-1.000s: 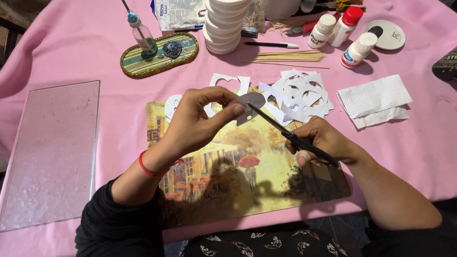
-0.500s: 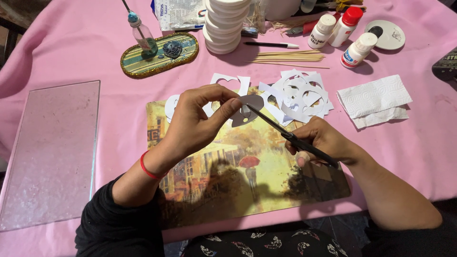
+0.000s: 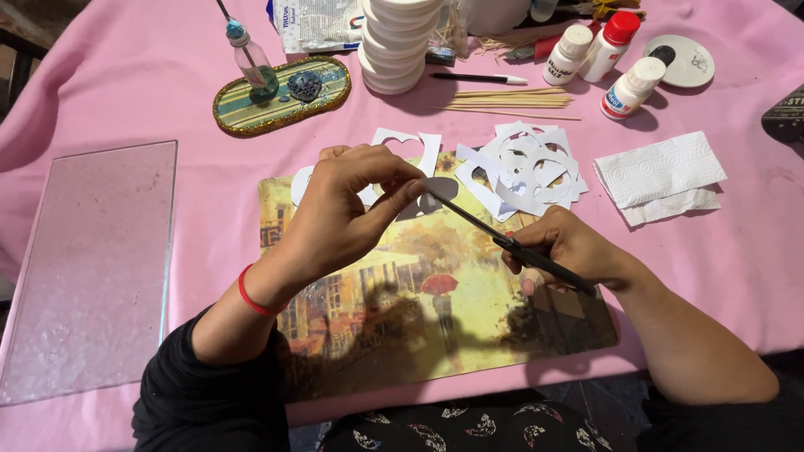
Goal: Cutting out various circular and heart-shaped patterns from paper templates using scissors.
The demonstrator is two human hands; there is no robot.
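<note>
Pink tablecloth [image 3: 126, 92]: soft cloth, matt. Glass sheet [image 3: 88, 268]: clear, smooth, speckled. Picture mat [image 3: 469, 310]: glossy. Paper scraps [image 3: 536, 167]: white, thin. Scissors [image 3: 502, 238]: dark, hard. Napkin [image 3: 662, 176]: bumpy paper. Sticks [image 3: 511, 100]: wood.

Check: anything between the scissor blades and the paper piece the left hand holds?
Nothing visible. The left hand pinches the small paper piece above the picture placemat; the scissors in the right hand already meet its edge.

Bright, even daylight, soft shadows under both arms on the pink tablecloth [image 3: 126, 92], sharp focus, mild edge distortion.
</note>
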